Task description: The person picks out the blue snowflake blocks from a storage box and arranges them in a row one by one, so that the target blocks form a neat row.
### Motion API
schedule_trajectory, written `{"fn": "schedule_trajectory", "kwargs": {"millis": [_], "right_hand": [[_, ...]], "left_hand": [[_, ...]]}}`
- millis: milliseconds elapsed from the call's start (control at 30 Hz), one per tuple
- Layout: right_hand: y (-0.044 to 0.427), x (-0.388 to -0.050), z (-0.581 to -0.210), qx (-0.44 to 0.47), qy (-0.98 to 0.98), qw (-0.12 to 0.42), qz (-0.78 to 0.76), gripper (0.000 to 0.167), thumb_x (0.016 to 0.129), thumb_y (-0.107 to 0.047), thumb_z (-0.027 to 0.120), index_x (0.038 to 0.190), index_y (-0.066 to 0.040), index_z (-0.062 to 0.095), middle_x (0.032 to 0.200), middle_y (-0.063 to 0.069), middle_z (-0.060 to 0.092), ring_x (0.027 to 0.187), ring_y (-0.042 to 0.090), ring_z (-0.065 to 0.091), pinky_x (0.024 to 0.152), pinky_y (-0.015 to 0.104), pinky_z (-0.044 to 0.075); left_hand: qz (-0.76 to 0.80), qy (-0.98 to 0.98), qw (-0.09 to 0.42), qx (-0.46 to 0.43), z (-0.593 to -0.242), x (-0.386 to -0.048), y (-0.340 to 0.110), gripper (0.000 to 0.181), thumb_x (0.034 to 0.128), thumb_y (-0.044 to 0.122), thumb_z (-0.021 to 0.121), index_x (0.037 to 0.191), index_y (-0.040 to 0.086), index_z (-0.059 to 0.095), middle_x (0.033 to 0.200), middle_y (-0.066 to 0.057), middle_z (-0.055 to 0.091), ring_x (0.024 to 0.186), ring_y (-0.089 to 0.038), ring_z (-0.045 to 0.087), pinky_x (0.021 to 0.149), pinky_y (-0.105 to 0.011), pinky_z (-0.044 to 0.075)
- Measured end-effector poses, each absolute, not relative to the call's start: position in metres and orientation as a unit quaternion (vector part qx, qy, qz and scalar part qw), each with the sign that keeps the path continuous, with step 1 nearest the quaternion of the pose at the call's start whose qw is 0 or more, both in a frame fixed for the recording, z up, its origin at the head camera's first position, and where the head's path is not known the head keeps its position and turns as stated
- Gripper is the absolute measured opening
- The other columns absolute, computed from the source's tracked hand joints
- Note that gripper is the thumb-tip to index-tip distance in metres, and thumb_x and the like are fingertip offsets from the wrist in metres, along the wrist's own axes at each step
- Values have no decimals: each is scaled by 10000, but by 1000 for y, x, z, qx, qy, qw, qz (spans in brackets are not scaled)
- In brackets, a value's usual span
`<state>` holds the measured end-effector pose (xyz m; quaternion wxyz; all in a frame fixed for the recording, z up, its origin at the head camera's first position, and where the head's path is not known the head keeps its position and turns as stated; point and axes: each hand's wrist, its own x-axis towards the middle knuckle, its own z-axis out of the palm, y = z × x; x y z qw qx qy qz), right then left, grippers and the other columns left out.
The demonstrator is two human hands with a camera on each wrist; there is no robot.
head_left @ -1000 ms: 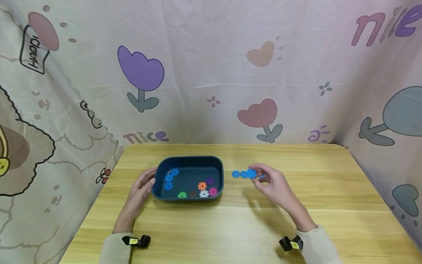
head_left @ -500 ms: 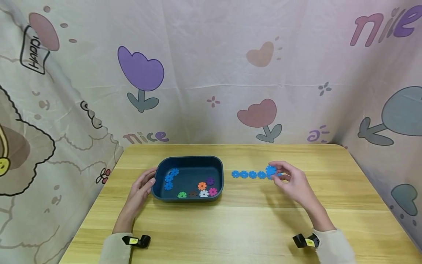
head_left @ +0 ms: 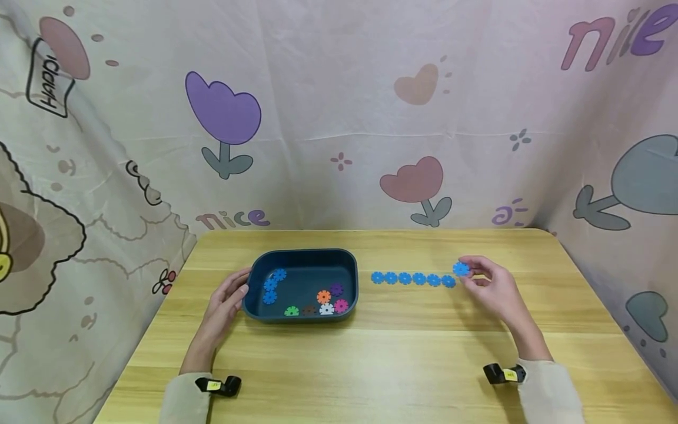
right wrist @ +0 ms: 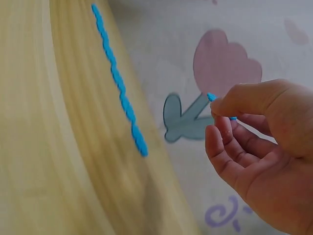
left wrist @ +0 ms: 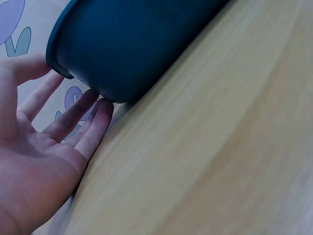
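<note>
My right hand [head_left: 495, 287] pinches a blue notched building disc [head_left: 461, 268] between thumb and fingers, above the right end of a row of blue discs [head_left: 405, 278]. In the right wrist view, the right hand [right wrist: 266, 147] covers most of the held disc [right wrist: 211, 97], and the row [right wrist: 120, 85] lies flat on the table, apart from it. My left hand [head_left: 225, 303] rests against the left side of a dark blue bin [head_left: 304, 319]. The left wrist view has its fairly straight fingers [left wrist: 100, 120] touching the bin's outer wall [left wrist: 112, 49].
Inside the bin, several blue discs [head_left: 270, 284] lie at the left. Orange [head_left: 323, 297], purple [head_left: 336, 289], pink [head_left: 341, 306], white [head_left: 326, 308], brown [head_left: 309, 310] and green [head_left: 291, 311] discs lie toward its front right. A printed cloth [head_left: 318, 118] hangs behind the wooden table [head_left: 397, 371].
My right hand has moved right along the table with a blue disc pinched in it, and more of the blue row has come into sight. The left hand stays at the bin.
</note>
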<state>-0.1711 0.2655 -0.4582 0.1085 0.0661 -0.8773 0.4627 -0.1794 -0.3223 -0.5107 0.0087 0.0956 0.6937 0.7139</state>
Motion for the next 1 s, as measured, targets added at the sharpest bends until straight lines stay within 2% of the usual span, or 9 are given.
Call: {"fn": "schedule_trajectory", "kwargs": {"millis": [267, 500, 600, 1000], "right_hand": [[284, -176, -473, 54, -892, 95, 438, 359, 907, 28, 744, 1253, 54, 648, 1078, 198, 674, 911, 71, 601, 779, 117, 521], [291, -181, -493, 55, -918, 91, 383, 346, 882, 35, 760, 1216, 54, 673, 1024, 183, 695, 914, 272, 646, 722, 143, 516], [291, -181, -497, 48, -924, 81, 371, 348, 882, 18, 760, 1217, 51, 674, 1031, 183, 698, 935, 311, 652, 720, 168, 513], [291, -183, -498, 53, -932, 68, 352, 295, 899, -32, 755, 1186, 16, 708, 1033, 144, 668, 950, 285, 607, 731, 308, 478]], "left_hand": [[713, 695, 8, 95, -510, -179, -323, 463, 1112, 129, 447, 1546, -12, 372, 1530, -167, 426, 1337, -163, 501, 1019, -238, 477], [713, 694, 8, 98, -510, -179, -322, 459, 1112, 125, 445, 1545, -13, 375, 1522, -154, 442, 1329, -158, 510, 1012, -241, 484], [714, 693, 8, 101, -510, -179, -322, 455, 1111, 115, 443, 1543, -15, 379, 1518, -152, 453, 1322, -164, 519, 1005, -242, 489], [713, 695, 7, 97, -510, -179, -323, 456, 1111, 121, 449, 1544, -6, 386, 1504, -103, 478, 1309, -148, 526, 990, -235, 494]]}}
